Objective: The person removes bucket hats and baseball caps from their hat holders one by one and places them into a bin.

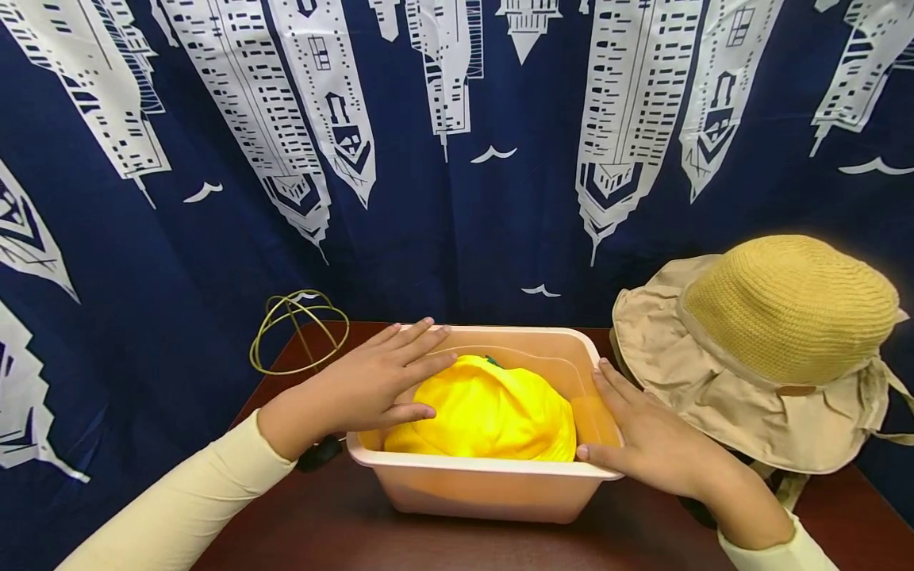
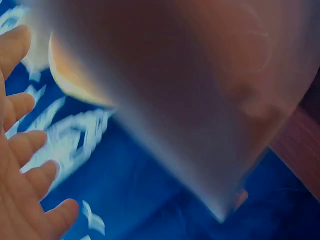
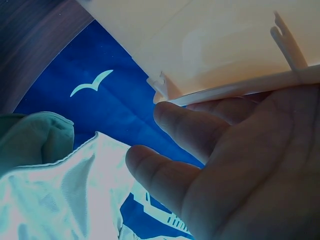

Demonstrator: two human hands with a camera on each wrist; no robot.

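A peach plastic bin (image 1: 493, 493) stands on the table with a yellow cloth hat (image 1: 493, 408) inside it. A small dark green bit shows at the top of the hat. My left hand (image 1: 382, 379) is spread over the bin's left side, fingers extended; in the left wrist view its fingers (image 2: 30, 150) are apart and hold nothing. My right hand (image 1: 653, 432) rests along the bin's right rim with straight fingers, the thumb near the front right corner. In the right wrist view the fingers (image 3: 187, 127) lie against the outside of the rim.
A gold wire dome stand (image 1: 300, 333) stands at the left behind my left hand. To the right, a sun hat (image 1: 793, 317) with a straw crown and wide beige cloth brim sits raised above the dark red table (image 1: 457, 547). A navy curtain (image 1: 500, 230) with white buildings hangs behind.
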